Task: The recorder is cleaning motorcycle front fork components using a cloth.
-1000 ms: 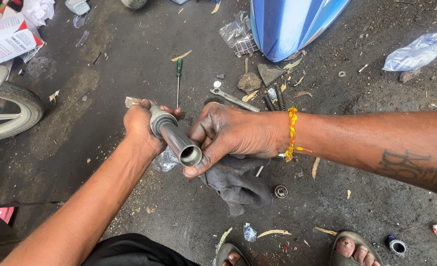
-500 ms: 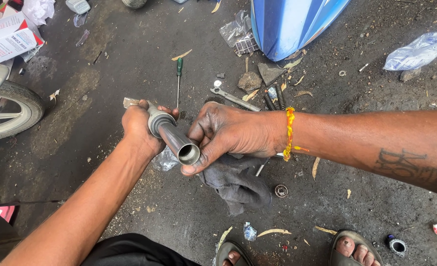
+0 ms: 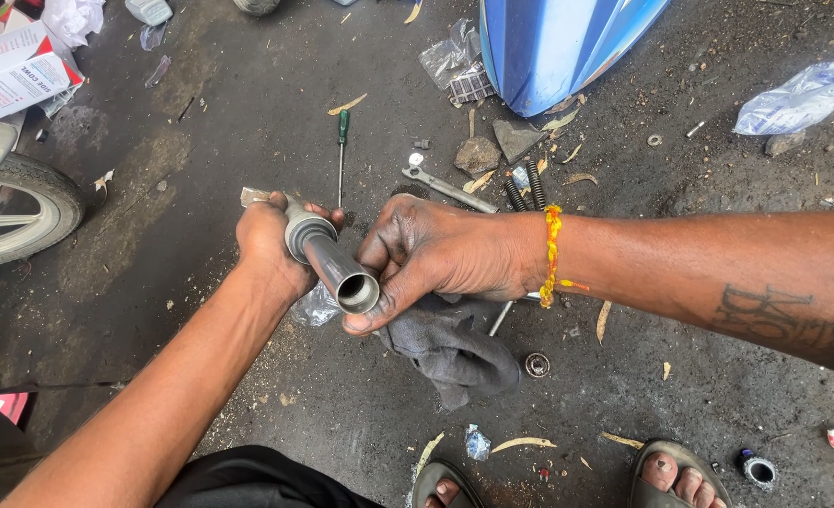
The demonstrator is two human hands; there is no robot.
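Centrally, our left hand point(image 3: 268, 243) clamped round a steel tube point(image 3: 330, 261), our right hand point(image 3: 440, 256) pinching its open end, grey rag point(image 3: 450, 343) beneath, screwdriver point(image 3: 341, 150) above.

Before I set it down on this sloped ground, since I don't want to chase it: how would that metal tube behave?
The metal tube is round and smooth, so it would likely roll. Its collar might curve its path. It looks rigid and fairly heavy for its size; oily fingers suggest slipperiness.

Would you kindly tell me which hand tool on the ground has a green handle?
The screwdriver, lying beyond the hands; the spanner beside it is bare metal.
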